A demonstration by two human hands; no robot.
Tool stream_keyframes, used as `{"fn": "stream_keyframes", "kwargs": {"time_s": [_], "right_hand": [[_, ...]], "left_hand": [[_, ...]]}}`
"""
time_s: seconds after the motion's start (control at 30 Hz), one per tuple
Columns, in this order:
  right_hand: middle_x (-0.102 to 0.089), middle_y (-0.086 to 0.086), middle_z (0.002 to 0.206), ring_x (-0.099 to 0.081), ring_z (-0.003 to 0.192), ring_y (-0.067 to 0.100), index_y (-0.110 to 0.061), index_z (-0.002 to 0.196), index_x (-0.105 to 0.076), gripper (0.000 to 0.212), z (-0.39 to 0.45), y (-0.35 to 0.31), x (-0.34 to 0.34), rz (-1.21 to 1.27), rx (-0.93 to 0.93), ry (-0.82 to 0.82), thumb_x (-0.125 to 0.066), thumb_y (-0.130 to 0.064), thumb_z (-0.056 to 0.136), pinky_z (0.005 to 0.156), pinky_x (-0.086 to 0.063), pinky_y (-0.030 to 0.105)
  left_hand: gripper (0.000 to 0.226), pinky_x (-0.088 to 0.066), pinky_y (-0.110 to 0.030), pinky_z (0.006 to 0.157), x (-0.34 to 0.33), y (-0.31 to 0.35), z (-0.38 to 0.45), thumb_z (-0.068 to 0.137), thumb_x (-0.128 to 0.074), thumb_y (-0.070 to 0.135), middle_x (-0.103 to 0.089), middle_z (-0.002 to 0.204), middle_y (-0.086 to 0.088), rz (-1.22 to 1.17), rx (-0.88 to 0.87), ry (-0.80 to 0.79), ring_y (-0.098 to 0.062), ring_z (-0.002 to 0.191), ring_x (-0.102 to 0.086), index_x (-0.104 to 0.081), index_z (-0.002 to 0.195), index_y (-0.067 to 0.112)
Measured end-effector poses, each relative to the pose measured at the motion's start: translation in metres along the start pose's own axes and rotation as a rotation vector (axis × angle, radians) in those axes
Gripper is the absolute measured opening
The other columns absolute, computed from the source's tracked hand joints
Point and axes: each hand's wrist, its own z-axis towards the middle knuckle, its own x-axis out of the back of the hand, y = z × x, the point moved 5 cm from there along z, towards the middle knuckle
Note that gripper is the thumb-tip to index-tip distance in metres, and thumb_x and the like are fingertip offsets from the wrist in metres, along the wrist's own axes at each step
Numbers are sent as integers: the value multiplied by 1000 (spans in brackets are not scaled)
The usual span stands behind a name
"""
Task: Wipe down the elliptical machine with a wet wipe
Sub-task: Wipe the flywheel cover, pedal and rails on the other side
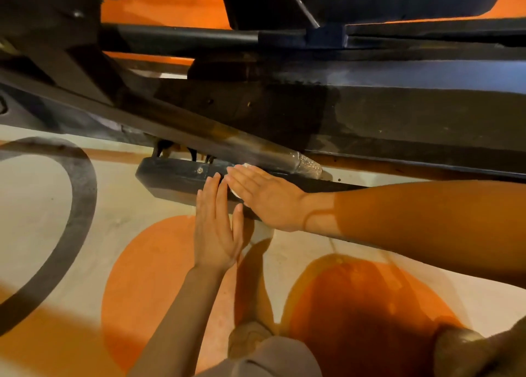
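- Down at floor level in the head view, the right hand (264,194) lies flat with straight fingers on the black base bar (176,177) of the elliptical machine (370,114), pressing a white wet wipe (236,193) beneath the palm; only slivers of the wipe show at the fingertips and under the hand's edge.
- The left hand (217,228) reaches up from below with fingers straight and close together, its tips touching the same bar just beside the right hand; it holds nothing.
- A slanted metal tube (199,137) with a clear end cap (308,164) runs just above the hands, and the long dark side rail stretches off to the right.
- The patterned floor (57,205) in cream, orange and black lies underneath.
- Judging by the pictures, wiping is under way on the low foot of the frame; the rail shows dull streaks, though whether they are damp or dusty cannot be told, and the tube, the rail and the upper parts probably still need attention.
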Motion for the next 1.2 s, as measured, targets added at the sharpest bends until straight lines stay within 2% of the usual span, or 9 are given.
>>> {"fn": "stream_keyframes", "kwargs": {"time_s": [0.17, 0.37, 0.43, 0.53, 0.67, 0.83, 1.03, 1.13, 1.2], "right_hand": [[9, 15, 162, 10, 150, 29, -5, 154, 6, 66, 8, -9, -3, -7, -42, -2, -27, -36, 106, 122, 6, 40], [23, 21, 157, 19, 146, 38, 1, 146, 24, 67, -19, -15, -11, -136, -177, -96, -21, -31, 107, 106, 21, 43], [22, 24, 156, 19, 145, 41, 4, 140, 28, 67, -19, -19, -13, -147, -211, -100, -19, -31, 107, 109, 20, 46], [14, 26, 158, 13, 147, 41, 5, 145, 20, 66, 5, -24, -7, -97, -203, 0, -20, -31, 106, 113, 16, 47], [4, 18, 162, 5, 150, 32, -3, 153, 4, 61, 61, -31, 3, -12, -158, 90, -21, -33, 107, 113, 13, 40], [7, 15, 163, 7, 150, 29, -6, 154, 5, 61, 96, -35, 3, -34, -196, 113, -22, -34, 107, 118, 7, 38], [9, 16, 162, 9, 149, 32, -6, 154, 8, 60, 62, -41, -5, -94, -133, 153, -23, -25, 106, 120, 5, 42], [14, 22, 159, 11, 147, 37, 2, 149, 16, 62, 24, -35, -15, -223, -119, 110, -2, -8, 90, 119, 8, 46], [27, 26, 153, 21, 144, 40, 5, 144, 25, 70, 1, -27, -20, -293, -115, 35, 10, -4, 76, 115, 15, 47]], "left_hand": [[59, -6, -37, 125, 11, -24, 7, 105, -27, 38, -24, 162, -11, 56, 151, 51, -21, 152, -12, -32, 151, 2], [63, -2, -37, 125, 19, -62, 12, 105, -20, 43, -21, 163, -9, 129, 169, -11, -19, 152, -9, -30, 153, 6], [60, -1, -35, 125, 18, -68, 12, 105, -21, 41, -22, 163, -8, 143, 134, -30, -18, 152, -10, -29, 154, 7], [57, -2, -34, 125, 17, -72, 11, 106, -27, 36, -20, 164, -7, 125, 99, -46, -17, 152, -10, -28, 154, 7], [54, -6, -35, 125, 19, -78, 11, 106, -24, 31, -23, 163, -6, 69, 52, -62, -15, 152, -13, -28, 155, 7], [53, -10, -37, 125, 28, -89, 16, 105, -24, 26, -23, 162, -4, 29, -22, -99, -11, 152, -13, -24, 155, 10], [53, -8, -36, 125, 29, -92, 15, 104, -26, 24, -20, 162, -2, 36, -29, -125, -10, 152, -11, -27, 155, 9], [51, -6, -33, 125, 29, -91, 15, 105, -29, 24, -20, 162, 0, 43, -7, -121, -7, 152, -9, -27, 155, 10], [51, -5, -31, 125, 28, -90, 16, 105, -31, 25, -20, 162, 1, 39, 10, -117, -6, 151, -7, -26, 155, 12]]}}
